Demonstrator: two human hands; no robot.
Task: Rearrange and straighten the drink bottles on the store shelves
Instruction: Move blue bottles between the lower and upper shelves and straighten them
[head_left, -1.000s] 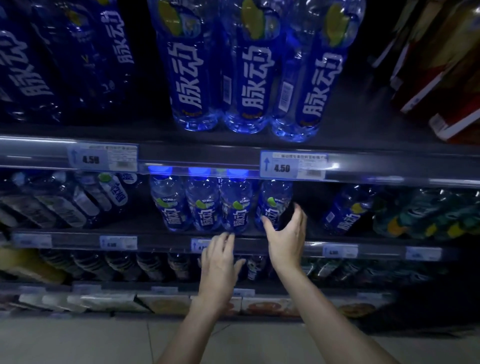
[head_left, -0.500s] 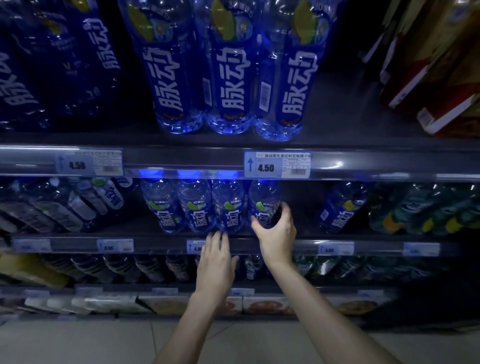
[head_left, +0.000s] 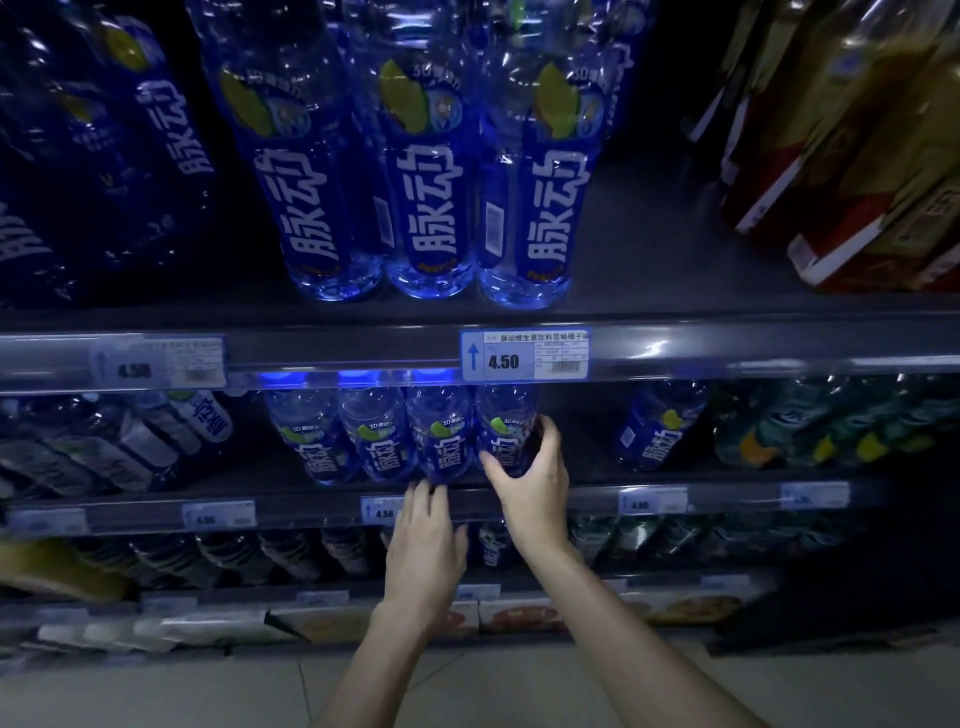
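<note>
Several blue drink bottles stand in a row on the second shelf. My right hand grips the rightmost bottle of that row, thumb on its left side and fingers round its right. My left hand reaches up with straight fingers, its tips at the shelf edge just below the neighbouring bottle. One more blue bottle stands apart to the right, tilted. Three tall blue bottles stand on the shelf above.
Price tags line the shelf rails. Bottles lie on their sides at the left of the second shelf. Green-labelled bottles fill the right. Red and yellow packs sit top right. Lower shelves hold dark bottles and flat boxes.
My right hand went from open beside the rightmost bottle to gripping it. My left hand rose slightly toward the shelf edge. The view has moved closer to the shelves.
</note>
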